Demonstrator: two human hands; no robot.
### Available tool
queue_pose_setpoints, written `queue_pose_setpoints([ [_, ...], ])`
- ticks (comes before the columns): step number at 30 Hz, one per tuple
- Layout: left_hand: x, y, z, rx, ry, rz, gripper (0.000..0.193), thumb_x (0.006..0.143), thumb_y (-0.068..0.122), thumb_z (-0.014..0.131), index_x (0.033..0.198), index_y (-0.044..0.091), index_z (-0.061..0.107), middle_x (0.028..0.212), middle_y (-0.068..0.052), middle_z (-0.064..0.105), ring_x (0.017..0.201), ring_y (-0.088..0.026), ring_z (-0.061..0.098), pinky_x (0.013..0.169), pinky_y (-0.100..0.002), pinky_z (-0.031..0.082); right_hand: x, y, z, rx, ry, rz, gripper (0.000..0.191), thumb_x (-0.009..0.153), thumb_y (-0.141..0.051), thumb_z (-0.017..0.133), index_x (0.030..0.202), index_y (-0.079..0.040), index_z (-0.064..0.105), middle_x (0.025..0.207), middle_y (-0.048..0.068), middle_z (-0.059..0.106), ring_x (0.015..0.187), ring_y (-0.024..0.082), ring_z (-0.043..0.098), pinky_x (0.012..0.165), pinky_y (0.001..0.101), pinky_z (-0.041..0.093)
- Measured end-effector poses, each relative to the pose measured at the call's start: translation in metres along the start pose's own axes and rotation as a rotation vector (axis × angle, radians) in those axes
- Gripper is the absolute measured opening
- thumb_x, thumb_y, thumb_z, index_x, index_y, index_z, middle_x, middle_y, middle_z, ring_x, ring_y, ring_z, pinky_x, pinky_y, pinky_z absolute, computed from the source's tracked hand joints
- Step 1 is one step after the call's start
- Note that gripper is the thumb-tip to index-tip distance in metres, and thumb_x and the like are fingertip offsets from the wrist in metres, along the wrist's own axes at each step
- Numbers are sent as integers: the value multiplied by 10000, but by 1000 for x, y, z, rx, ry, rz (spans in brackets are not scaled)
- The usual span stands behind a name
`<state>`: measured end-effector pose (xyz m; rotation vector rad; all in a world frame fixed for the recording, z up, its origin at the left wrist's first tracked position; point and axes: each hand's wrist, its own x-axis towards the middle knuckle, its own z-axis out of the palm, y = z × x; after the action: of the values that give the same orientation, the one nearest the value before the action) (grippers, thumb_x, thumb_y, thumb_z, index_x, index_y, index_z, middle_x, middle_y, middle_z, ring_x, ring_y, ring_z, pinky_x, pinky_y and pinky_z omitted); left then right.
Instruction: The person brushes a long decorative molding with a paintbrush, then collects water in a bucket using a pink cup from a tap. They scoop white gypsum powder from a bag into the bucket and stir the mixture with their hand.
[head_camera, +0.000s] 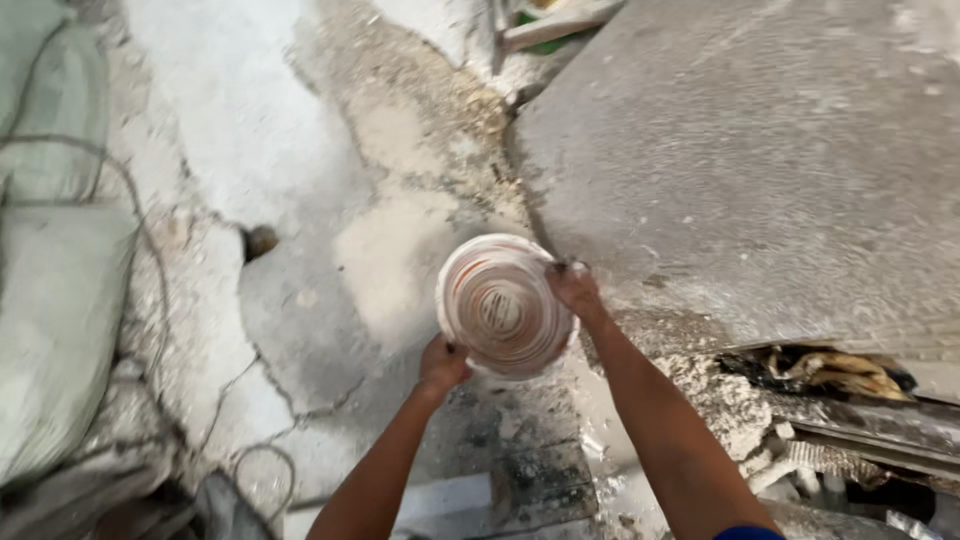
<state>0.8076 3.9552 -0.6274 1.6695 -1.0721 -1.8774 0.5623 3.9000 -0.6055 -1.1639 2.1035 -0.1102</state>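
Cracked concrete floor (300, 300) below, both hands, left hand (441, 364) and right hand (574, 291), fingers clamped on a bucket's (503, 306) rim at the worktop's (760, 170) edge; lifting looks underway, calling for a steady grip.

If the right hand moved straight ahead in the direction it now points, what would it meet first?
The right hand grips the round bowl's far rim and points up and slightly left. Beyond it, probably the edge of the grey stone slab, though depth is unclear.

pale green sacks (55, 300) stacked at left edge, bulging, dusty
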Motion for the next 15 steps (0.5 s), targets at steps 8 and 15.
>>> queue_pose_setpoints([
  [8,-108,35,-50,97,77,-82,229,920,184,698,958,-22,604,785,-115,633,588,-185,684,522,-352,575,-100,-6,-35,0,-94,71,679,1023,-675,423,1404,-114,416,1116,185,706,1005,363,692,906,493,507],
  [15,-316,108,-139,250,79,-205,416,897,388,713,828,12,550,671,-132,604,595,-233,655,592,-419,539,-293,-63,-130,109,-44,-54,474,980,-534,540,1010,-68,619,766,75,606,666,194,576,646,398,518],
])
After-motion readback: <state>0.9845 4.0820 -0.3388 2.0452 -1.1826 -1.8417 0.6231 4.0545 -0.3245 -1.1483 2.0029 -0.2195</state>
